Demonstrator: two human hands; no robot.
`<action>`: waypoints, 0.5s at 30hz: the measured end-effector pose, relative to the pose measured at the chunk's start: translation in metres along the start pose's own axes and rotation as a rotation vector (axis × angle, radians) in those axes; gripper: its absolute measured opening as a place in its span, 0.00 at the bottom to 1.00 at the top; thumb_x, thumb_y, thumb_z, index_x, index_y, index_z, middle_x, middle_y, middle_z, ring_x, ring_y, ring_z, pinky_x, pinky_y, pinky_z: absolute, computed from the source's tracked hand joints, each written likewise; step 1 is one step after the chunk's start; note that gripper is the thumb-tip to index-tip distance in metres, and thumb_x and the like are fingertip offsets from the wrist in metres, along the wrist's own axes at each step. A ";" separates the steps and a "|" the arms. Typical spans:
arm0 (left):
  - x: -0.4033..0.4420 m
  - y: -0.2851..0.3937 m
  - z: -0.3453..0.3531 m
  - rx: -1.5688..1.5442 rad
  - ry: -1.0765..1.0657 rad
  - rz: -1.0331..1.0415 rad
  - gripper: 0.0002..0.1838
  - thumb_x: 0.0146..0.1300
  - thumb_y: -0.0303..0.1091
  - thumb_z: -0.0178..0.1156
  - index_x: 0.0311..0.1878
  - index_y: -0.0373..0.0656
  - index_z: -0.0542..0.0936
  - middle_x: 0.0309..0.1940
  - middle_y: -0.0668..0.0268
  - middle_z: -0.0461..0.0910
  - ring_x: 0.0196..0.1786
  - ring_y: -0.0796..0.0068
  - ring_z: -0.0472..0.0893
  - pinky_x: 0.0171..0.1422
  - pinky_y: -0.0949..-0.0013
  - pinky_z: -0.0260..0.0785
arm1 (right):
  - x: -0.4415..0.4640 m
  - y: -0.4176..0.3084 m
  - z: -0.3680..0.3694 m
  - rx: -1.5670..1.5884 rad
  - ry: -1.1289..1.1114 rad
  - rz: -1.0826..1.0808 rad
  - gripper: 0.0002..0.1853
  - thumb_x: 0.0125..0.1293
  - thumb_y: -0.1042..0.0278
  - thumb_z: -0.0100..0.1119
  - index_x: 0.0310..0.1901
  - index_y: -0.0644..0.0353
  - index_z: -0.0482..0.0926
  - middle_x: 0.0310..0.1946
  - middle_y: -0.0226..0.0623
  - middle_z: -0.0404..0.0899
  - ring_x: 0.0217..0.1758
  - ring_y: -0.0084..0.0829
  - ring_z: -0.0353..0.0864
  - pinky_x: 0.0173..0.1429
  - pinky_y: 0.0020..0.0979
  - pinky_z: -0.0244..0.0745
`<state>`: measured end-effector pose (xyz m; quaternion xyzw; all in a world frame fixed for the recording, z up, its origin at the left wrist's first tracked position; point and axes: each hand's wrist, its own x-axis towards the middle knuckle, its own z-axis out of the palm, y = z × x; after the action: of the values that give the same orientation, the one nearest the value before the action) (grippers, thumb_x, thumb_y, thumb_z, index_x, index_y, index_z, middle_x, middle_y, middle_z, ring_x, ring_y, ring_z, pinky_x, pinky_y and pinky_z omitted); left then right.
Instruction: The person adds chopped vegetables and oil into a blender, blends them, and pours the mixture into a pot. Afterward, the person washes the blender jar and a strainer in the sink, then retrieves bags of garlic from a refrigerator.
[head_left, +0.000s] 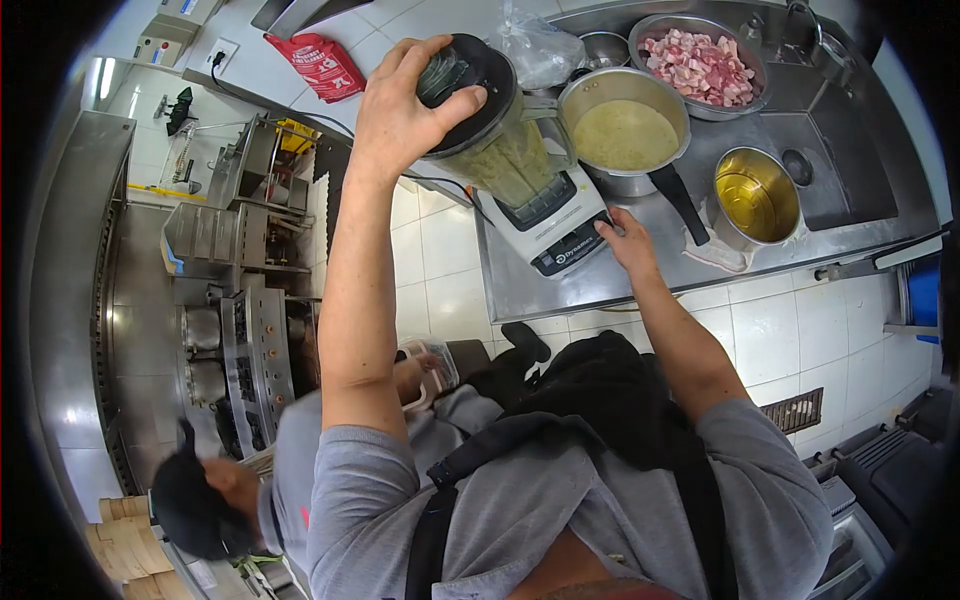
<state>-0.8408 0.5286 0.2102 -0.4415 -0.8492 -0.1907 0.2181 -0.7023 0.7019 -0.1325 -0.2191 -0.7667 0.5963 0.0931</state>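
Observation:
A blender jar (pixel 505 165) with greenish contents stands on its white and black base (pixel 555 225) at the counter's front left. My left hand (pixel 410 105) presses on the jar's black lid (pixel 490 85), fingers spread around its clear cap. At the base's right front corner, my right hand (pixel 628 240) has its fingertips against the control panel. Right behind the base sits a pot (pixel 625 120) of pale greenish liquid, its black handle (pixel 680 205) pointing forward. A steel container (pixel 755 195) of yellow liquid stands farther right on a cloth (pixel 722 258).
A bowl of raw meat chunks (pixel 700 65) is at the back beside the sink (pixel 840 170). Behind the blender lie a plastic bag (pixel 537 45) and a red packet (pixel 316 67). A co-worker in a black cap (pixel 195 500) is at the lower left, near the stove (pixel 255 350).

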 end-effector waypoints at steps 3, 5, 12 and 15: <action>-0.001 -0.001 0.001 0.025 0.014 -0.006 0.33 0.47 0.47 0.66 0.56 0.40 0.76 0.51 0.58 0.76 0.54 0.60 0.77 0.60 0.63 0.66 | 0.004 0.007 0.004 -0.004 0.000 -0.018 0.31 0.58 0.52 0.64 0.57 0.65 0.74 0.54 0.49 0.78 0.58 0.41 0.77 0.62 0.35 0.69; -0.003 -0.001 0.001 0.039 0.021 -0.012 0.33 0.46 0.47 0.66 0.56 0.40 0.76 0.51 0.58 0.76 0.54 0.60 0.77 0.59 0.63 0.67 | 0.001 0.001 0.002 0.005 -0.006 -0.019 0.31 0.58 0.51 0.63 0.57 0.66 0.74 0.54 0.50 0.77 0.59 0.42 0.76 0.62 0.35 0.69; -0.003 -0.004 0.003 0.036 0.049 0.009 0.33 0.46 0.48 0.66 0.55 0.40 0.77 0.50 0.59 0.77 0.53 0.60 0.78 0.59 0.63 0.68 | 0.001 -0.001 0.000 -0.024 -0.011 -0.008 0.31 0.59 0.52 0.63 0.57 0.67 0.73 0.54 0.51 0.77 0.60 0.43 0.75 0.63 0.36 0.68; -0.002 -0.003 0.003 0.039 0.041 0.001 0.33 0.46 0.49 0.66 0.55 0.40 0.77 0.50 0.59 0.77 0.53 0.60 0.78 0.59 0.63 0.68 | 0.003 0.002 0.001 -0.047 -0.017 -0.022 0.31 0.59 0.52 0.63 0.57 0.68 0.73 0.54 0.52 0.77 0.59 0.43 0.75 0.62 0.36 0.68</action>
<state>-0.8431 0.5268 0.2063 -0.4338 -0.8478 -0.1831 0.2442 -0.7047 0.7029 -0.1349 -0.2078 -0.7835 0.5789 0.0879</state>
